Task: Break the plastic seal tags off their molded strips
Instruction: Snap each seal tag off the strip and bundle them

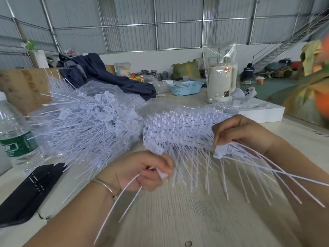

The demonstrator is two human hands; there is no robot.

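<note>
The left hand (142,171) is curled closed around a small bunch of white seal tags (162,174), their flat heads poking out past the fingertips and two thin tails (122,196) curving down and back past the wrist, which wears a thin bangle (105,186). Across from it, a little higher and farther out, the right hand (238,133) pinches the heads of a second bunch (220,150) between thumb and curled fingers, with many long tails fanning away toward the near right edge. Between and just beyond the two hands lies the stack of molded strips (178,129), rows of tags side by side with their tails pointing toward the person, partly under clear plastic. Beyond the left hand sits a bigger heap of loose tags (85,118) in a clear bag. Outward to the left of that hand lie a black phone (30,191) and, past it, a water bottle (16,138) with a green label. Everything rests on a pale wooden table (178,220). Farther off beyond the right hand stand a white box (263,113), a blue basket (186,87) and a dark blue garment (99,73).
</note>
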